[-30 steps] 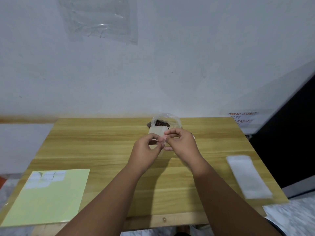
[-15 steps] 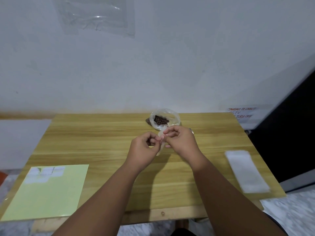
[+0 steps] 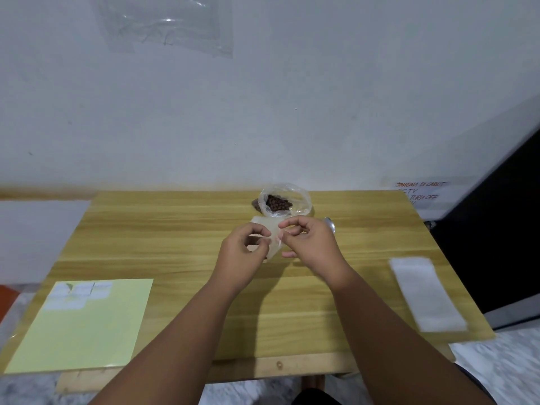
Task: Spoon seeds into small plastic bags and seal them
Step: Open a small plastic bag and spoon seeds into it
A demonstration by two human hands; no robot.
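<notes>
Pinching a small translucent plastic bag mid-frame, left hand and right hand have drawn slightly apart, seemingly opening its mouth for brown seeds.

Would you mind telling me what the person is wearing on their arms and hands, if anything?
The left hand and right hand wear no gloves, and I see no rings. The left forearm and right forearm are uncovered down to the frame's edge: no sleeves, watch or bracelet in view.
</notes>
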